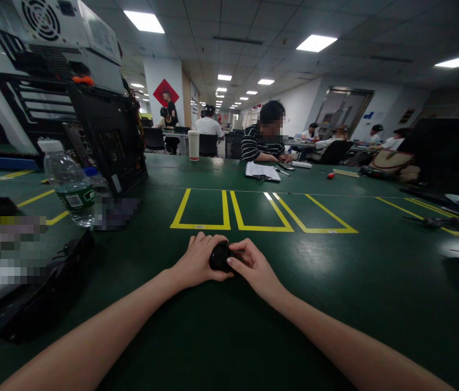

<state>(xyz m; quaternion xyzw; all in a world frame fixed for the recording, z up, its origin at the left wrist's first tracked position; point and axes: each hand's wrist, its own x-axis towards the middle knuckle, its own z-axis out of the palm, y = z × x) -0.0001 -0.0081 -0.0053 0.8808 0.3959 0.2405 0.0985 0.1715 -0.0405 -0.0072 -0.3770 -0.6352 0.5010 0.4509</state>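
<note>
Left forearm [99, 331]: yours is bare and slim, narrowing forward
Right forearm [347, 339]: bare too — yours narrows the same way
Left hand [197, 260]: ungloved, your fingers [216, 242] slender
Right hand [260, 272]: ungloved — your fingers equally slender

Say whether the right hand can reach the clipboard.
Possibly, with a lean: only tabletop and yellow tape separate the right hand from the clipboard, though that hand touches a black object.
</note>
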